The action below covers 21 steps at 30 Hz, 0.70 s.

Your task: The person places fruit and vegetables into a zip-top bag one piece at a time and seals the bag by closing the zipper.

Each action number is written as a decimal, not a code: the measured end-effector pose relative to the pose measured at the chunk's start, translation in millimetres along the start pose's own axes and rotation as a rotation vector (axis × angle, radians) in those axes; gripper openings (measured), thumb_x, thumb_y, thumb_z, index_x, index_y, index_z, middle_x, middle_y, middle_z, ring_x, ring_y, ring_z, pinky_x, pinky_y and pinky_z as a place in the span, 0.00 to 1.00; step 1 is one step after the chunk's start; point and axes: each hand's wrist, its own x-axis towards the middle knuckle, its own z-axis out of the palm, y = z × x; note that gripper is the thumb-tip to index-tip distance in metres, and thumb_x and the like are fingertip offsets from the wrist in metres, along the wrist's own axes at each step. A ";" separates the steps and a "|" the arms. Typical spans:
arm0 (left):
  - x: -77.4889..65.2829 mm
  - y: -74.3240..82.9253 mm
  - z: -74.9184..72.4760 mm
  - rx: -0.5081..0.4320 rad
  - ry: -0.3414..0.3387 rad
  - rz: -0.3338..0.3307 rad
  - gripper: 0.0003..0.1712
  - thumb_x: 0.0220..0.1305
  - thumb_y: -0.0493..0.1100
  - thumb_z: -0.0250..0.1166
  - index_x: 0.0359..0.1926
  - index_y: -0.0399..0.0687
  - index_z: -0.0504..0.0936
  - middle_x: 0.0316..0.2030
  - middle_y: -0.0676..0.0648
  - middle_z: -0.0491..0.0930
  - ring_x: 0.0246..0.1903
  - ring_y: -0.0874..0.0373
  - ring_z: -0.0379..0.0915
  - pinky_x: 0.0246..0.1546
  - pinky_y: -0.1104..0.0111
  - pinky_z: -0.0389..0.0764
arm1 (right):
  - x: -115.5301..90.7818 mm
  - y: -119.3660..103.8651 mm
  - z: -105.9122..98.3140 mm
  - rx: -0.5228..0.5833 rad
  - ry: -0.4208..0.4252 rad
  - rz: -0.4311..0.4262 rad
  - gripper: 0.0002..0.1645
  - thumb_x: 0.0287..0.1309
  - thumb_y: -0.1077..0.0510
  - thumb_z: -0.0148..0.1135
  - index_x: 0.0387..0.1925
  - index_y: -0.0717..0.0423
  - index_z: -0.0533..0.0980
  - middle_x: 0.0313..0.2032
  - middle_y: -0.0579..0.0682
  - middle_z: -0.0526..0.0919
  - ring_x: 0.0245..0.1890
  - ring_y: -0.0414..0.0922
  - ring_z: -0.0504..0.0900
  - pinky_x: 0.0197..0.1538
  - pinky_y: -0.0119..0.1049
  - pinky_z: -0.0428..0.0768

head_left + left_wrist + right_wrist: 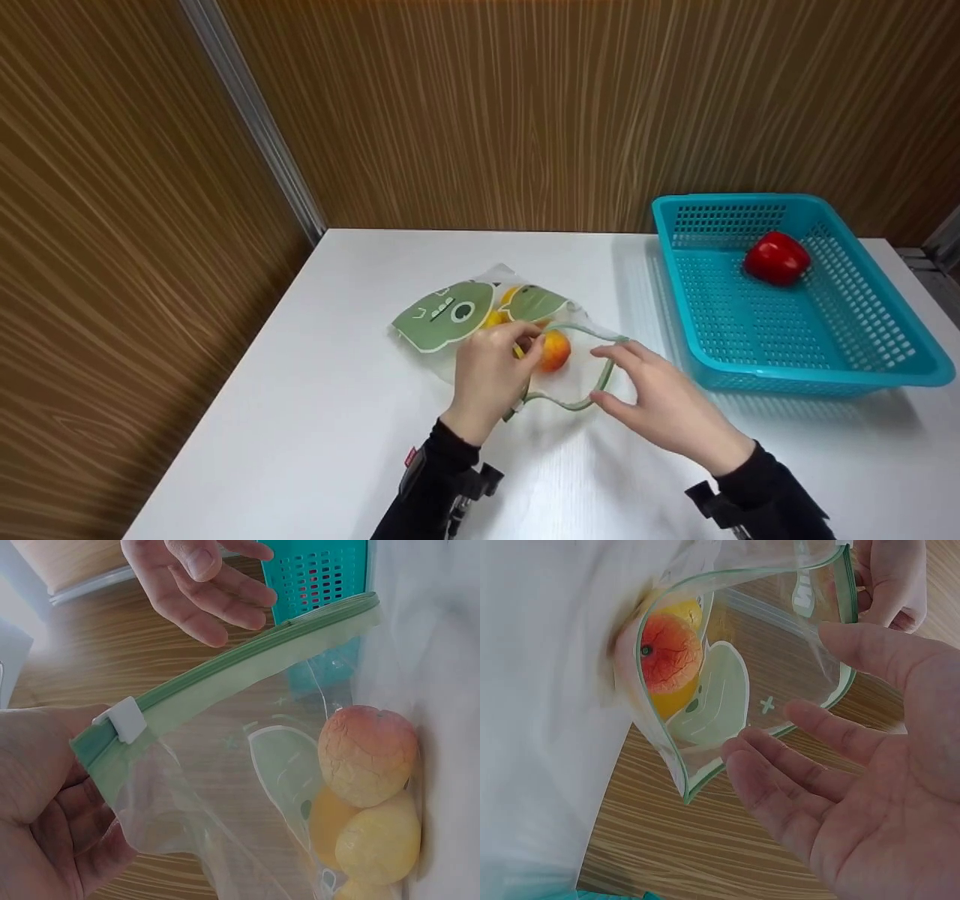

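Observation:
A clear zip bag [442, 319] with green cartoon prints lies on the table, its green-edged mouth spread wide. Through that mouth shows a red-and-yellow fruit like a peach [555, 351], with several yellow fruits [379, 840] beside it. My left hand [489, 375] grips the near corner of the bag's rim, close to a white slider [126, 720]. On the opposite side of the mouth, my right hand [667, 401] is held with loosely spread fingers [772, 802] near the rim. Whether those fingertips touch the plastic, I cannot tell.
A turquoise plastic basket [682, 300] stands to the right on the white table [300, 420]. Inside it, toward the back, lies a red bell pepper [777, 259]. Wood-grain panels [487, 112] rise behind the table and at the left.

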 end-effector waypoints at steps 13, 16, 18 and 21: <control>-2.2 -1.7 -0.1 -0.015 0.000 -0.008 0.05 0.56 0.44 0.66 0.32 0.51 0.87 0.22 0.55 0.85 0.22 0.66 0.77 0.24 0.79 0.70 | -18.5 27.2 -26.9 -0.070 -0.021 0.049 0.33 0.50 0.47 0.70 0.57 0.49 0.72 0.50 0.51 0.79 0.48 0.50 0.80 0.46 0.51 0.82; -2.6 -2.0 0.4 -0.016 -0.001 -0.013 0.05 0.56 0.44 0.67 0.32 0.51 0.87 0.23 0.55 0.85 0.22 0.66 0.78 0.24 0.79 0.71 | -21.2 32.9 -37.5 -0.085 -0.055 0.085 0.34 0.50 0.46 0.70 0.58 0.49 0.72 0.51 0.53 0.79 0.47 0.51 0.78 0.44 0.51 0.83; -2.3 -1.8 1.0 -0.016 -0.002 -0.012 0.05 0.56 0.44 0.66 0.32 0.51 0.87 0.23 0.55 0.85 0.22 0.66 0.77 0.24 0.79 0.70 | -22.8 37.6 -46.1 -0.088 -0.070 0.104 0.35 0.50 0.46 0.69 0.60 0.49 0.71 0.51 0.55 0.78 0.46 0.52 0.78 0.43 0.51 0.83; -2.0 -1.0 1.7 -0.018 -0.005 -0.012 0.05 0.56 0.45 0.66 0.32 0.51 0.87 0.22 0.55 0.85 0.22 0.66 0.77 0.24 0.79 0.70 | -24.7 45.6 -59.8 -0.103 -0.071 0.116 0.39 0.49 0.44 0.70 0.62 0.51 0.69 0.52 0.59 0.77 0.47 0.55 0.77 0.43 0.53 0.83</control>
